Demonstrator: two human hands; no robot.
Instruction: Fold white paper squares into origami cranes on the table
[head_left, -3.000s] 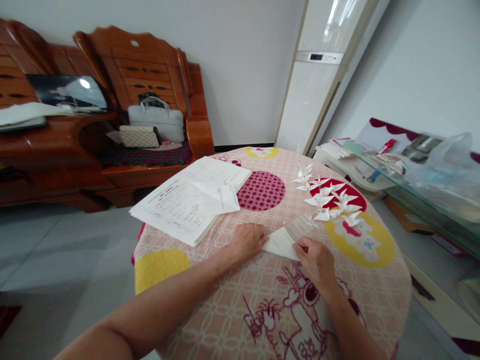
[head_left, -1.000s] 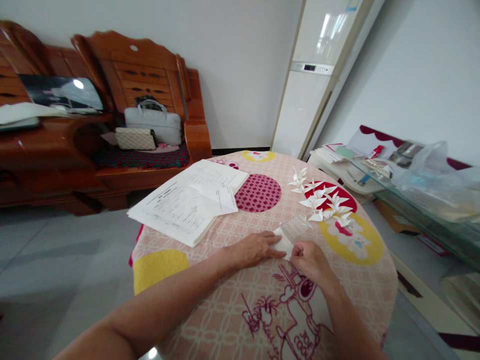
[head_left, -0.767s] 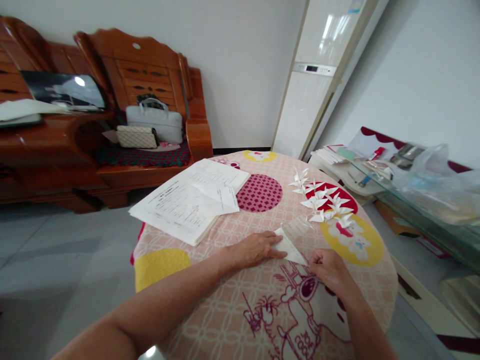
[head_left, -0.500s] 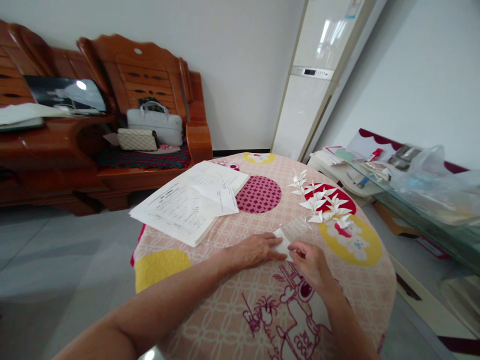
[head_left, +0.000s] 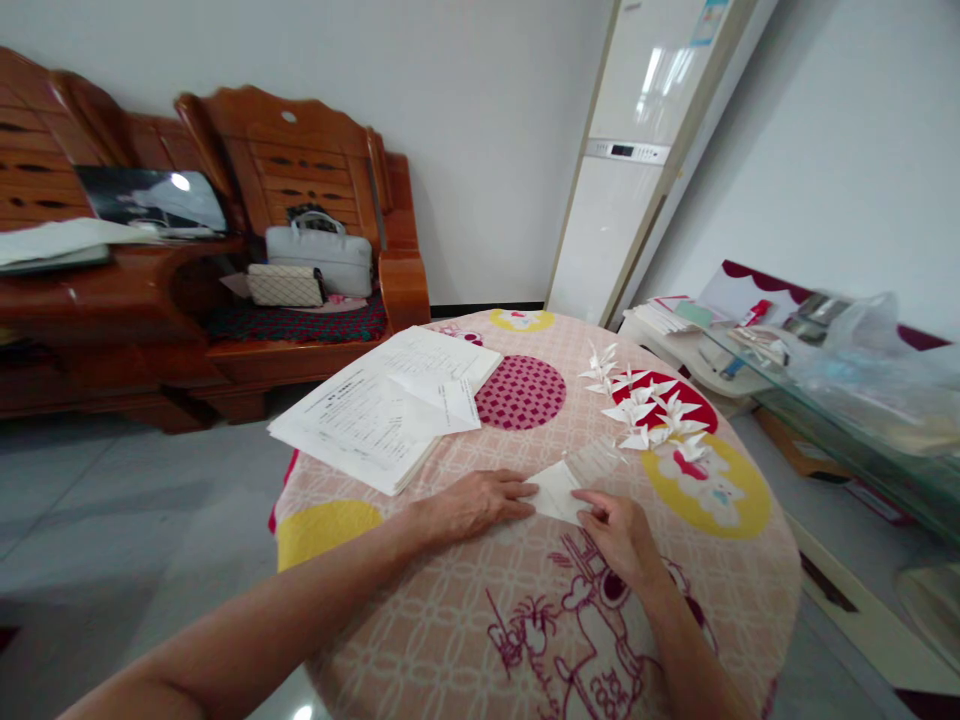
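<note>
A small square of folded white paper (head_left: 553,493) lies on the tablecloth between my hands. My left hand (head_left: 480,503) rests flat with fingers stretched out, their tips on the paper's left edge. At the paper's right edge, my right hand (head_left: 621,532) is closed, thumb and forefinger pinching the side. A clear plastic wrapper (head_left: 596,459) touches or nearly touches the paper's far edge. Several folded white paper cranes (head_left: 634,408) stand in a cluster farther back on the right.
A stack of printed sheets (head_left: 337,425) sits on the left of the round table (head_left: 450,610), with a loose folded sheet (head_left: 442,405) on top. To the right is a glass shelf (head_left: 847,420) holding plastic bags. A wooden sofa (head_left: 300,150) stands behind.
My left hand has slid left, off the paper's middle to its edge, so more of the paper shows. My right forefinger has straightened along the right edge. The view has shifted slightly.
</note>
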